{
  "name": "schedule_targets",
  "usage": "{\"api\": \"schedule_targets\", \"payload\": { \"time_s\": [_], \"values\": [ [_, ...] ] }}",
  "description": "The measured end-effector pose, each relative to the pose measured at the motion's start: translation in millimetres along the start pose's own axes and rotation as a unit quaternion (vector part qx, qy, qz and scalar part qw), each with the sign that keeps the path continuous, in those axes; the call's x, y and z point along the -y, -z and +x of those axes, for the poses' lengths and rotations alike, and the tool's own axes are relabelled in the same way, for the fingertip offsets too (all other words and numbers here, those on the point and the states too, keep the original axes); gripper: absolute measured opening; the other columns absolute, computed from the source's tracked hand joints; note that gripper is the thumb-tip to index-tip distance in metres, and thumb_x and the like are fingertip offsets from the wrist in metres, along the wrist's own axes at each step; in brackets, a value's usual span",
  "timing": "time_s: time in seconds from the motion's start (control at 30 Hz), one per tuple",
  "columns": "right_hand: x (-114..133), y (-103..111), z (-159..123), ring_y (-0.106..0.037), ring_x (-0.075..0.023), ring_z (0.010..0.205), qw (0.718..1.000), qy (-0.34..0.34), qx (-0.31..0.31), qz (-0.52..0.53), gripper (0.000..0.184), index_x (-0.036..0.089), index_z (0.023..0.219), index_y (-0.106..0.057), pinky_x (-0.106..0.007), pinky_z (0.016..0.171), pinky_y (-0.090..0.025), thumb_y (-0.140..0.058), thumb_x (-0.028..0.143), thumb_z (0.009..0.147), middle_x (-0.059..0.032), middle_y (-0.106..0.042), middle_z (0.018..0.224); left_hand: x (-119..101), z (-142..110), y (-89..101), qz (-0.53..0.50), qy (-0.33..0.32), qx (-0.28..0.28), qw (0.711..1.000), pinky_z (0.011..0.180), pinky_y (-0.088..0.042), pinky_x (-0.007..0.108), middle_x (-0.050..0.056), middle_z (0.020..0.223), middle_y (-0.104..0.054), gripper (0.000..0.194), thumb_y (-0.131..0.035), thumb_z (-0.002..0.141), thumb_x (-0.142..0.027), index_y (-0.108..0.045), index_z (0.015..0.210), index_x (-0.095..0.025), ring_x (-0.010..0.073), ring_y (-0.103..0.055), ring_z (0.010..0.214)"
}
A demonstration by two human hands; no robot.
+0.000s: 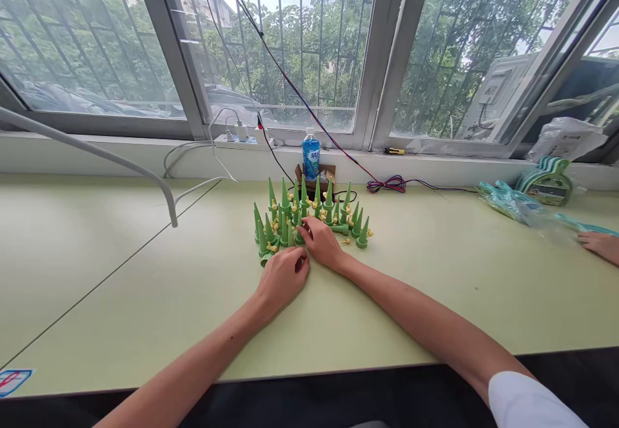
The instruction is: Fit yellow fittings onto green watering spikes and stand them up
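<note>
Several green pointed cones with ring-like bases, such as one green cone (362,234), stand close together on the table. Small yellow pieces (345,242) lie and sit among them. At the front of the cluster my left hand (284,274) rests with its fingers curled in; what they grip is hidden behind the hand. My right hand (323,242) is just beyond it, thumb and fingers pinched at a green cone (299,227) in the front row. A few green pieces lie on their sides, one of them right of my right hand.
Behind the cones stand a blue-liquid bottle (311,156) and a small cardboard box (330,173). Coiled cable (387,184) lies by the sill, and a white tube (140,169) hangs over the left side. At far right, another person's hand (601,245) is beside teal bagged items (515,204).
</note>
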State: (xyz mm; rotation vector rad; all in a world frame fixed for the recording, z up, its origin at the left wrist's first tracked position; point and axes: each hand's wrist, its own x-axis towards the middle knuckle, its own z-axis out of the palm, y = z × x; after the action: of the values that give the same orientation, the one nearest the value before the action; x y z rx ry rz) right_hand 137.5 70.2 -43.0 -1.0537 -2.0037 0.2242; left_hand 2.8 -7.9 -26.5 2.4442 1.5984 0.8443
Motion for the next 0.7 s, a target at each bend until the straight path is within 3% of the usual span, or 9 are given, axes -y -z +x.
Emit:
{"api": "schedule_targets", "payload": {
  "time_s": [0.17, 0.4, 0.7],
  "values": [
    [6.4, 18.0, -9.1, -0.062, -0.0200, 0.094, 0.996, -0.013, -0.004, -0.093, 0.031, 0.014, 0.119, -0.055, -0.027, 0.078, -0.044, -0.033, 0.027, 0.102, -0.0126, -0.063, 0.111, 4.2, 2.3, -1.6, -0.002, -0.008, 0.004, 1.000, 0.059, -0.038, 0.028, 0.004, 0.072, -0.061, 0.021, -0.045, 0.086, -0.023, -0.062, 0.075, -0.018, 0.0163, -0.054, 0.060],
    [5.0, 55.5, -27.2, -0.067, -0.0190, 0.079, 0.940, -0.060, 0.121, -0.314, 0.036, 0.018, 0.119, -0.054, -0.027, 0.065, -0.044, -0.037, 0.004, 0.091, -0.0143, -0.056, 0.124, 4.9, 5.9, -0.3, -0.017, -0.017, 0.025, 0.999, 0.061, -0.039, 0.028, 0.004, 0.076, -0.060, 0.022, -0.044, 0.087, -0.024, -0.062, 0.076, -0.018, 0.0162, -0.054, 0.063],
    [5.2, 58.8, -20.2, -0.068, -0.0215, 0.079, 0.915, -0.110, 0.171, -0.349, 0.037, 0.016, 0.111, -0.055, -0.029, 0.064, -0.046, -0.038, -0.004, 0.085, -0.0135, -0.060, 0.110, -3.1, -3.0, -0.3, -0.050, -0.086, 0.048, 0.994, 0.062, -0.039, 0.025, 0.003, 0.080, -0.062, 0.021, -0.044, 0.090, -0.022, -0.062, 0.081, -0.018, 0.0123, -0.052, 0.061]
  ]
}}
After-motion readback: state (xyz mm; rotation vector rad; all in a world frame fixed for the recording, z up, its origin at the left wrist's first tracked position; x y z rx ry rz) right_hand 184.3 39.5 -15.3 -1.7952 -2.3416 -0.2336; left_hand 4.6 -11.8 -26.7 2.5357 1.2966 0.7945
